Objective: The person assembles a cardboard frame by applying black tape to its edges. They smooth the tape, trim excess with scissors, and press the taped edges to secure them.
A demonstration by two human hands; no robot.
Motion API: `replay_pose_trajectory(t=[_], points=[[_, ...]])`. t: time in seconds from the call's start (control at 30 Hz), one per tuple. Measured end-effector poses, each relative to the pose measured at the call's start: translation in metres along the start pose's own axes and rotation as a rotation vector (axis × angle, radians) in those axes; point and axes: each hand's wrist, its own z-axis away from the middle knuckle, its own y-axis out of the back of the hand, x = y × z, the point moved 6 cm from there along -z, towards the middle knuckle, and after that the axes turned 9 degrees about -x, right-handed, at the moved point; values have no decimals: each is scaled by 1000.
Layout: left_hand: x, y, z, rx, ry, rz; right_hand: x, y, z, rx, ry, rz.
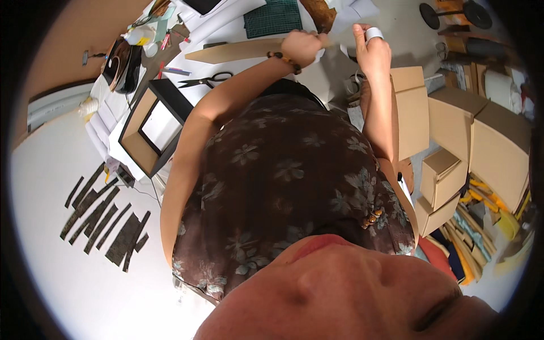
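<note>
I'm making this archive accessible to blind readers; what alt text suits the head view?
A person's left hand, wearing a beaded bracelet, is at a long tan strip; the right hand holds a small white cylinder. Around them are black scissors, a green mat, a black-and-tan frame and cardboard boxes.

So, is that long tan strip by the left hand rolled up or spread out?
Spread out: the tan strip stretches lengthwise from its tapered end to the left hand, with no coil showing.

Got 1 pair of scissors (207,80) near a black frame (169,97), a green mat (274,21), and over right, cardboard boxes (501,155).
</note>
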Motion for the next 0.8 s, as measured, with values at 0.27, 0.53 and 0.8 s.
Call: replay_pose_trajectory(t=[0.27,0.53,0.8], points=[[-7,5,9,72,37,128,10,-63,10,-133,-11,-43],[-41,12,33,-8,129,71,-20,-67,24,-232,66,-48],[-52,14,33,67,-213,102,-53,-109,40,-338,338,-21]])
